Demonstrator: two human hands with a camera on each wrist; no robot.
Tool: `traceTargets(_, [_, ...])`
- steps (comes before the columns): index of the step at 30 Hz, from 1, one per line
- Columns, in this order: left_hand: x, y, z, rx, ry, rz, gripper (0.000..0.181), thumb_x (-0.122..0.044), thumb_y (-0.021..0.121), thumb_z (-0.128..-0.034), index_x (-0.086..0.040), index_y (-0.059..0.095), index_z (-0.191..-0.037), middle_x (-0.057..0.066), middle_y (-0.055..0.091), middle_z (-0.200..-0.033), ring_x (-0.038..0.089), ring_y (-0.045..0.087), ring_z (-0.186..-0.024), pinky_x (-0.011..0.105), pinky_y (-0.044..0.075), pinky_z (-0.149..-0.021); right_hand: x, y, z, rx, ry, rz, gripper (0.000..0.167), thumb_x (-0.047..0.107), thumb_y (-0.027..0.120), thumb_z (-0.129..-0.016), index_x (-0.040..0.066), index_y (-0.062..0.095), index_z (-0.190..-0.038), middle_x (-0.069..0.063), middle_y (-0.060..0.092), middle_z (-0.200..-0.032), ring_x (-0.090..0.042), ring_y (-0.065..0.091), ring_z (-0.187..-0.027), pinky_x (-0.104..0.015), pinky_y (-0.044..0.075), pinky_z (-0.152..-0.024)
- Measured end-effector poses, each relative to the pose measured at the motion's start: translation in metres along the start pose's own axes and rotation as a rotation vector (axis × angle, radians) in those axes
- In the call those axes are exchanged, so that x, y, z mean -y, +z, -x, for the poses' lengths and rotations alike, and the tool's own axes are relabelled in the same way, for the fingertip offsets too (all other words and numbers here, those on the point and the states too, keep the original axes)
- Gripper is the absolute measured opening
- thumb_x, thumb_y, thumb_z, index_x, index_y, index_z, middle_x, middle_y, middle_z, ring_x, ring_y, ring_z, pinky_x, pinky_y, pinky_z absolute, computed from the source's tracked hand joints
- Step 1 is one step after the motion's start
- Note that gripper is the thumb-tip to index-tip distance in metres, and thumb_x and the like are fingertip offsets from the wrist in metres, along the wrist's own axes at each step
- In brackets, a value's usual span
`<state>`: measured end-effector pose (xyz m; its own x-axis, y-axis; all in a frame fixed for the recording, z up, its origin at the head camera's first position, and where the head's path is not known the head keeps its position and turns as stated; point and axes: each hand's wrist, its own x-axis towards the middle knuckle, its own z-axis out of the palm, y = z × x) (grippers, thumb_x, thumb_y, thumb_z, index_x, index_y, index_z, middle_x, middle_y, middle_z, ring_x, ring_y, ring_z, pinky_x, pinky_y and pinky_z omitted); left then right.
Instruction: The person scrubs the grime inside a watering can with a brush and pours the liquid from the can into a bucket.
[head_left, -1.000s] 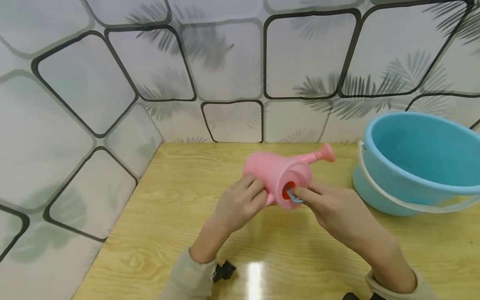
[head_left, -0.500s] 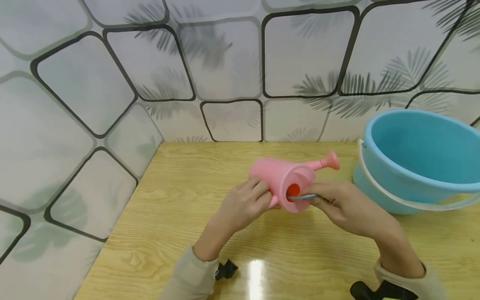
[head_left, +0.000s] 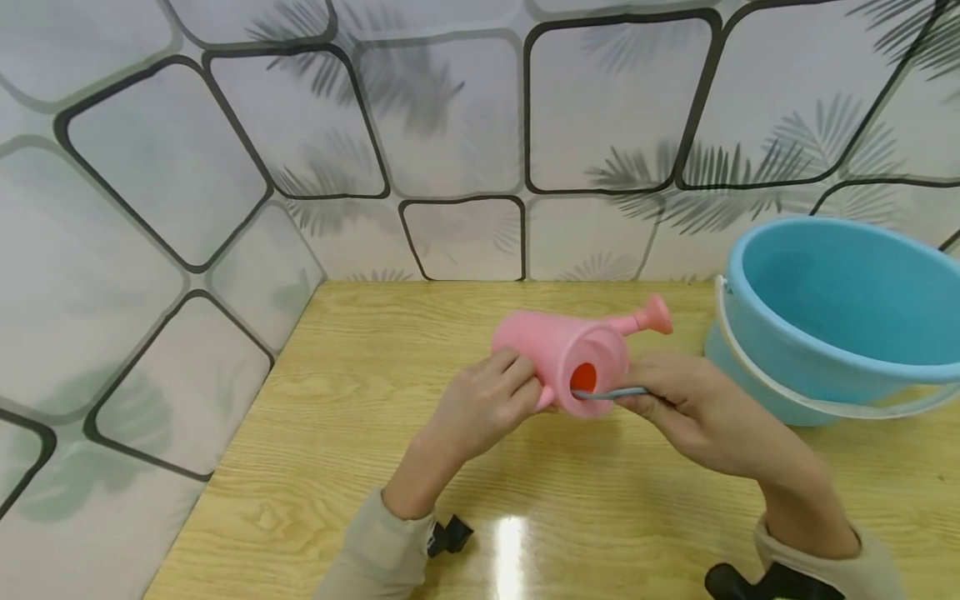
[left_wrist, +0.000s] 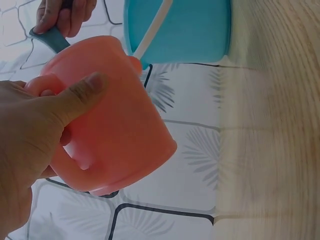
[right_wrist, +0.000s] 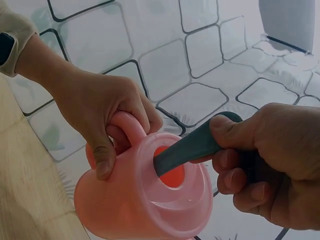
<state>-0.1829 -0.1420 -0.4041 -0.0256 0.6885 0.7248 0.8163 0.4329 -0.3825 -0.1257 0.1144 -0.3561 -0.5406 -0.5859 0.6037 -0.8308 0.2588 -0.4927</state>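
Note:
A pink watering can (head_left: 536, 342) is held tilted above the table, its round opening facing the right hand and its spout pointing right. My left hand (head_left: 483, 408) grips its handle, thumb pressed on the can's side in the left wrist view. My right hand (head_left: 697, 412) pinches a blue-grey, tapered handle-like piece (right_wrist: 192, 145) between thumb and curled fingers. One end of that piece sits inside the can's opening, so its full shape is hidden. Orange-red shows within the opening; I cannot tell whether it is the can's inside or another thing.
A large light-blue bucket (head_left: 817, 383) with a white handle stands to the right, close to the right hand. The wooden table (head_left: 360, 358) meets a patterned wall (head_left: 465, 117) at the back and left.
The right hand has drawn back to the right and turned, and more of the blue-grey piece shows outside the opening. The can has shifted slightly; the left hand keeps its grip.

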Motion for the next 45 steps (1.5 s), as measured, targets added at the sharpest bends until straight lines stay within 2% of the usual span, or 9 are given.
traceTargets(6, [-0.003, 0.001, 0.001, 0.012, 0.002, 0.022, 0.04, -0.028, 0.044, -0.1069, -0.009, 0.056, -0.074, 0.001, 0.054, -0.08, 0.013, 0.047, -0.069, 0.016, 0.043, -0.055, 0.008, 0.01, -0.004, 0.057, 0.014, 0.196, 0.026, -0.004, 0.067, -0.089, 0.015, 0.067, -0.106, 0.01, 0.062, -0.093, -0.001, 0.052, -0.079, -0.012, 0.044, -0.074])
traceTargets(9, [-0.004, 0.001, 0.003, 0.01, -0.031, 0.04, 0.04, -0.032, 0.046, -0.1055, -0.009, 0.054, -0.074, 0.001, 0.053, -0.08, 0.013, 0.046, -0.069, 0.015, 0.041, -0.054, 0.01, 0.013, -0.006, 0.03, 0.012, 0.277, 0.012, 0.011, 0.057, -0.101, 0.016, 0.067, -0.106, 0.008, 0.066, -0.096, -0.001, 0.055, -0.078, -0.011, 0.047, -0.075])
traceTargets(13, [-0.004, -0.001, 0.004, -0.003, -0.048, 0.05, 0.039, -0.032, 0.047, -0.1043, -0.007, 0.053, -0.075, 0.002, 0.052, -0.081, 0.014, 0.046, -0.07, 0.016, 0.04, -0.053, 0.01, 0.017, -0.008, -0.032, -0.047, 0.36, 0.038, 0.031, 0.035, -0.108, 0.013, 0.069, -0.108, 0.004, 0.068, -0.099, -0.006, 0.061, -0.079, -0.016, 0.052, -0.073])
traceTargets(18, [-0.003, -0.004, 0.003, -0.014, -0.04, 0.05, 0.036, -0.029, 0.049, -0.1043, -0.007, 0.052, -0.076, 0.003, 0.051, -0.081, 0.015, 0.044, -0.07, 0.017, 0.039, -0.054, 0.009, 0.022, -0.008, -0.083, -0.141, 0.498, 0.037, 0.021, 0.032, -0.109, 0.009, 0.067, -0.102, 0.003, 0.06, -0.09, -0.01, 0.055, -0.071, -0.021, 0.05, -0.063])
traceTargets(24, [-0.002, -0.007, 0.001, 0.006, -0.015, 0.049, 0.033, -0.025, 0.048, -0.1048, -0.006, 0.055, -0.078, 0.003, 0.053, -0.084, 0.015, 0.046, -0.074, 0.018, 0.041, -0.061, 0.01, 0.023, -0.005, -0.11, -0.14, 0.585, 0.039, 0.014, 0.028, -0.106, 0.009, 0.066, -0.101, 0.002, 0.06, -0.092, -0.013, 0.054, -0.069, -0.025, 0.05, -0.059])
traceTargets(31, [0.003, -0.009, 0.0, 0.01, 0.009, 0.017, 0.034, -0.023, 0.045, -0.106, -0.004, 0.056, -0.079, 0.005, 0.052, -0.085, 0.017, 0.048, -0.076, 0.02, 0.043, -0.063, 0.009, 0.023, -0.005, -0.076, -0.101, 0.54, 0.039, 0.02, 0.029, -0.108, 0.01, 0.067, -0.103, 0.003, 0.062, -0.093, -0.013, 0.058, -0.076, -0.026, 0.052, -0.065])
traceTargets(41, [0.007, -0.007, 0.0, 0.005, 0.024, 0.028, 0.034, -0.022, 0.045, -0.1064, -0.006, 0.058, -0.08, 0.004, 0.053, -0.084, 0.017, 0.049, -0.075, 0.019, 0.044, -0.064, 0.016, 0.004, 0.001, 0.03, 0.041, 0.264, 0.024, 0.023, 0.052, -0.104, 0.012, 0.071, -0.114, 0.006, 0.07, -0.107, -0.003, 0.064, -0.09, -0.009, 0.048, -0.083])
traceTargets(43, [0.007, -0.007, 0.001, 0.01, 0.021, 0.023, 0.034, -0.022, 0.045, -0.1064, -0.006, 0.058, -0.08, 0.004, 0.054, -0.085, 0.017, 0.049, -0.075, 0.019, 0.045, -0.065, 0.018, -0.001, 0.002, 0.03, 0.021, 0.236, 0.04, 0.037, 0.039, -0.106, 0.013, 0.071, -0.113, 0.011, 0.068, -0.104, 0.0, 0.061, -0.087, -0.009, 0.048, -0.08])
traceTargets(45, [0.008, -0.007, 0.002, 0.018, 0.019, 0.016, 0.034, -0.022, 0.045, -0.1065, -0.006, 0.058, -0.079, 0.003, 0.054, -0.085, 0.017, 0.049, -0.075, 0.019, 0.045, -0.064, 0.021, -0.004, 0.003, 0.036, 0.009, 0.226, 0.038, 0.036, 0.04, -0.106, 0.015, 0.071, -0.113, 0.017, 0.064, -0.102, 0.004, 0.056, -0.082, -0.009, 0.047, -0.075])
